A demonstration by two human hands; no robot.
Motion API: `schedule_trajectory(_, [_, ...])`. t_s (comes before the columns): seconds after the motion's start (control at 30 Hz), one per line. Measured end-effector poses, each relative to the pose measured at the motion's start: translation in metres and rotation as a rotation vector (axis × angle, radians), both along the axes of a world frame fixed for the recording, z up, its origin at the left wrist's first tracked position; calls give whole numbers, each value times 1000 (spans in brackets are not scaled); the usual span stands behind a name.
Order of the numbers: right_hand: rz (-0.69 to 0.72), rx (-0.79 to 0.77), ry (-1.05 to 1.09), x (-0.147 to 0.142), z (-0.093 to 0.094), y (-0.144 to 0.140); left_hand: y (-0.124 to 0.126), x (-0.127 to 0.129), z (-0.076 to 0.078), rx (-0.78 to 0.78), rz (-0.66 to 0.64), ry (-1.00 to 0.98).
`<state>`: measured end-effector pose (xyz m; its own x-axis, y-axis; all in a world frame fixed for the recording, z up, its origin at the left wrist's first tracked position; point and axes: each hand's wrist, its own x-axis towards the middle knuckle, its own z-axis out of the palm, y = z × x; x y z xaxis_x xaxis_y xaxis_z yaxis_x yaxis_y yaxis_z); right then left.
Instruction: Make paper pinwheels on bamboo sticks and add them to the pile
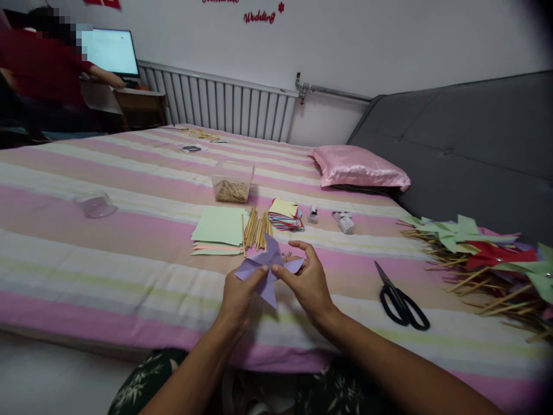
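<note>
Between my two hands is a purple paper pinwheel [268, 288], its blades folded in toward the middle. My left hand [239, 294] pinches it from the left, thumb near the centre. From the right, my right hand [309, 282] presses its thumb by the centre too, with the index finger raised and bent. Just beyond lie a row of wooden sticks [258, 227], a stack of pale green paper squares [220, 226] and a pile of cut coloured paper [285, 216]. A few tiny shiny pieces lie behind my right hand, too small to name.
Black-handled scissors [400, 300] lie to the right. Finished pinwheels [484, 242] are heaped at the far right. A clear plastic box [232, 181] holds sticks; two small boxes [343, 222] and a pink pillow [360, 167] lie beyond. A person in red [47, 75] sits at a desk.
</note>
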<state>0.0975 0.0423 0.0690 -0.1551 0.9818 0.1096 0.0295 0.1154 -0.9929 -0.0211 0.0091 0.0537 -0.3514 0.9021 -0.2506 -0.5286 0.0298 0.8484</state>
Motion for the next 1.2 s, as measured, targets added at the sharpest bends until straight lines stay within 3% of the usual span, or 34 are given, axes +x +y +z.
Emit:
schedule_trajectory(0.23, [7,-58,-14,3,-1,3,-1,-3,-8,16,-72,82])
schedule_trajectory(0.5, [158,-234,60,15,7,14,-3,-23,13,-4,-355,185])
schedule_trajectory(0.7, [273,-231,-39,18,7,14,-5,-18,12,-83,-326,275])
schedule_trajectory(0.87, [333,-169,-95,18,7,11,-4,-17,10,-56,-316,338])
schedule_trajectory(1.2, [335,-41,-131,19,4,13,-4,-17,12,-65,-366,299])
